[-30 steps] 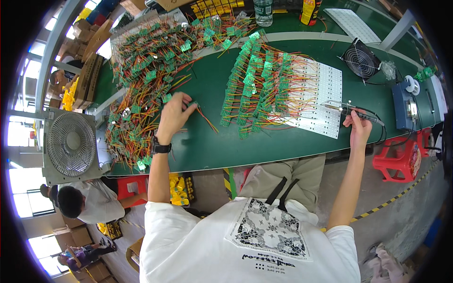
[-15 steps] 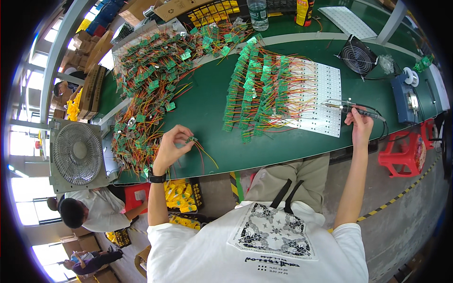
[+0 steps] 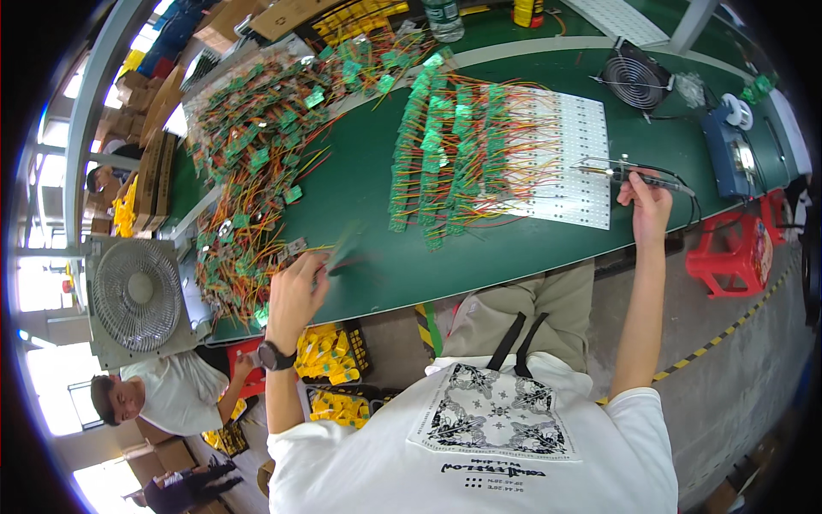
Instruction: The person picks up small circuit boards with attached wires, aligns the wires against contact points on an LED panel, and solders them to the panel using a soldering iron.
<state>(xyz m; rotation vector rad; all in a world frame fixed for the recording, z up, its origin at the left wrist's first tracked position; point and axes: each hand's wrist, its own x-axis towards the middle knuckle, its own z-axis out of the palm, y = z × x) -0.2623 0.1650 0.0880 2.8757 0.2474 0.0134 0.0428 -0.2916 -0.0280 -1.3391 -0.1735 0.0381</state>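
Observation:
My left hand (image 3: 297,294) pinches a small green circuit board (image 3: 346,247), smeared by motion, over the near left of the table. Its wires are hard to make out. At the right, my right hand (image 3: 646,206) is closed around a soldering iron (image 3: 638,176) with a thin metal guide beside its tip. That tip hovers over or touches a white perforated board (image 3: 582,128); I cannot tell which. Rows of green circuit boards (image 3: 435,141) lie left of it, their red and yellow wires (image 3: 522,171) running onto it. A large heap of wired circuit boards (image 3: 257,146) covers the table's left.
On the green table (image 3: 351,184), a black fan (image 3: 635,81) and a blue soldering unit (image 3: 726,154) stand at the right. A bottle (image 3: 443,19) is at the back. Left are a grey fan (image 3: 137,291) and a seated person (image 3: 175,390). A red stool (image 3: 732,257) stands right.
My left hand has turned, and the circuit board in it has swung up and blurred. My right hand keeps the soldering iron over the white board. The seated person has turned their head.

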